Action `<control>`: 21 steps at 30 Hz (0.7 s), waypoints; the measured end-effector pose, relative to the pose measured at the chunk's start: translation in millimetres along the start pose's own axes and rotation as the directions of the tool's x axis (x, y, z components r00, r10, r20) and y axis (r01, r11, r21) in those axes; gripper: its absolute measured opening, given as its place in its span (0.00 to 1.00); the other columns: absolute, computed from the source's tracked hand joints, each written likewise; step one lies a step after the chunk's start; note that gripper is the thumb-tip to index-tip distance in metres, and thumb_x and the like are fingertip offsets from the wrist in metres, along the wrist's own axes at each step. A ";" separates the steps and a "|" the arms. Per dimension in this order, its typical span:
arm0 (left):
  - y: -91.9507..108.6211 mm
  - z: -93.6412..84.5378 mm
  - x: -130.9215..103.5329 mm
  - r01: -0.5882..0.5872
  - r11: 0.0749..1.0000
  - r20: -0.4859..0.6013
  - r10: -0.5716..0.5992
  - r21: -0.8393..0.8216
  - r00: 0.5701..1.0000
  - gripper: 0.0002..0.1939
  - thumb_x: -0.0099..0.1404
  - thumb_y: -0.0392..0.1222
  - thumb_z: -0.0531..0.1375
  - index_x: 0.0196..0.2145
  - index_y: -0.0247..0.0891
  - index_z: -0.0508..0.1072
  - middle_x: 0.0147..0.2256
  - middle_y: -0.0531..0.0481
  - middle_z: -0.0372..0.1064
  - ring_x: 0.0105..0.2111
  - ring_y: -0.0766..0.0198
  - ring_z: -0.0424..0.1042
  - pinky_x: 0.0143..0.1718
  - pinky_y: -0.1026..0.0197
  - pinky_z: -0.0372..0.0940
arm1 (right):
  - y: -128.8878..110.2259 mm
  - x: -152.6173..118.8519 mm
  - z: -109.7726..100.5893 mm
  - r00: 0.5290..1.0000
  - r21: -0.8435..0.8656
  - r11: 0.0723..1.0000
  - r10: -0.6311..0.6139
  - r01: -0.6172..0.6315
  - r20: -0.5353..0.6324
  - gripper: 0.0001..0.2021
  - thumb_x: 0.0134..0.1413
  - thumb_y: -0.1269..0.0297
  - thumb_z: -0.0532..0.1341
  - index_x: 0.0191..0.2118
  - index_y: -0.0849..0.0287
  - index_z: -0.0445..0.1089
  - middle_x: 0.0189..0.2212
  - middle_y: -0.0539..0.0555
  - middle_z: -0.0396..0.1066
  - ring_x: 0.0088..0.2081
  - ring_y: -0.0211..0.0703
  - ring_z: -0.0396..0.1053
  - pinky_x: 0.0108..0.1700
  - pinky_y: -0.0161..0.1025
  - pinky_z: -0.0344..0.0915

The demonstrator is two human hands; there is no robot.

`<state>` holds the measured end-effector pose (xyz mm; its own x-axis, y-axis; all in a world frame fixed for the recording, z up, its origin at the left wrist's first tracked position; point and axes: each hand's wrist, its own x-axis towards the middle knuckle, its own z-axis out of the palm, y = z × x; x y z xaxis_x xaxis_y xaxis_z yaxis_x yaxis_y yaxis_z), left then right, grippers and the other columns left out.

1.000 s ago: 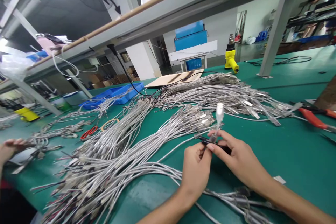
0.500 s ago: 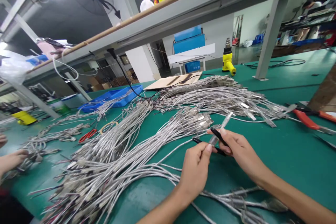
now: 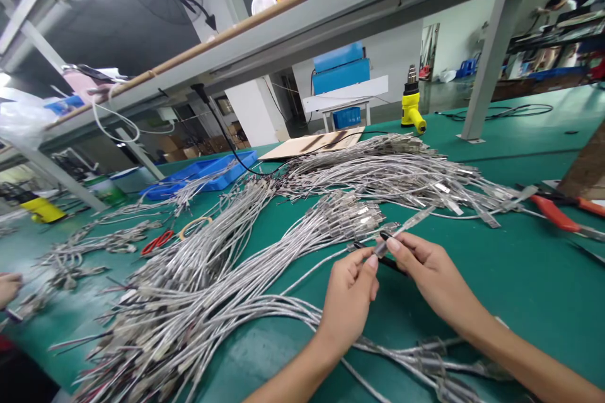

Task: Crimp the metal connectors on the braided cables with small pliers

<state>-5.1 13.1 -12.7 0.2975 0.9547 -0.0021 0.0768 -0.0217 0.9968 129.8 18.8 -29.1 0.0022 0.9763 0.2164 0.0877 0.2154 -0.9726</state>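
Observation:
My left hand (image 3: pixel 350 293) pinches a grey cable connector piece (image 3: pixel 382 248) between thumb and fingers, right of the middle. Close beside it, my right hand (image 3: pixel 420 264) is closed on a black-handled tool (image 3: pixel 391 263), whose black ends show at both hands; its jaws are hidden. A clear-sleeved cable end (image 3: pixel 416 218) points up and right from between the hands. Behind and left of them lies a bundle of silvery cables (image 3: pixel 302 236) with metal-tipped connectors. More cable ends with clear grey sleeves (image 3: pixel 428 362) lie below my right wrist.
A second cable pile (image 3: pixel 401 170) lies behind. Red-handled pliers (image 3: pixel 555 213) are at the right, a yellow heat gun (image 3: pixel 412 107) at the back. Red scissors (image 3: pixel 157 242) and a blue tray (image 3: pixel 208 173) are left. Another person's hand (image 3: pixel 8 289) shows at the left edge.
The clear cable end between my hands has tilted lower to the right. The black tool's upper handle shows less. The other person's hand has moved left, away from the small cables.

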 end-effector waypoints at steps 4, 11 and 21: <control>-2.6 -2.2 -0.4 0.078 0.996 0.020 -0.077 -0.047 0.997 0.21 0.60 0.56 0.53 0.31 0.31 0.70 0.13 0.60 0.50 0.13 0.76 0.43 0.15 0.69 0.39 | 1.6 -8.0 7.7 0.994 -0.037 0.999 -0.019 0.023 0.112 0.24 0.56 0.52 0.52 0.53 0.62 0.61 0.23 0.50 0.68 0.29 0.43 0.67 0.31 0.36 0.63; 0.6 3.1 -5.3 0.109 0.991 0.158 -0.097 -0.072 0.983 0.22 0.62 0.54 0.51 0.33 0.29 0.71 0.13 0.59 0.50 0.13 0.76 0.43 0.15 0.69 0.38 | 3.7 -1.0 -3.3 0.991 -0.355 0.927 -0.133 0.119 -0.016 0.19 0.58 0.51 0.50 0.25 0.58 0.66 0.21 0.51 0.68 0.25 0.42 0.66 0.29 0.34 0.59; 13.2 -8.9 -7.7 0.035 0.979 -0.016 -0.039 -0.199 0.999 0.18 0.61 0.50 0.53 0.43 0.34 0.66 0.15 0.59 0.57 0.10 0.76 0.50 0.12 0.71 0.43 | 11.5 14.8 -34.0 0.882 -0.194 0.978 -0.157 0.076 -0.445 0.20 0.57 0.50 0.50 0.33 0.60 0.70 0.17 0.46 0.51 0.18 0.36 0.50 0.20 0.34 0.47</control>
<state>-14.8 8.0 1.2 0.2787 0.9596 -0.0399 -0.1041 0.0715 0.9920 164.7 34.9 -34.2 0.4311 0.8176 0.3816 0.2796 0.2811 -0.9180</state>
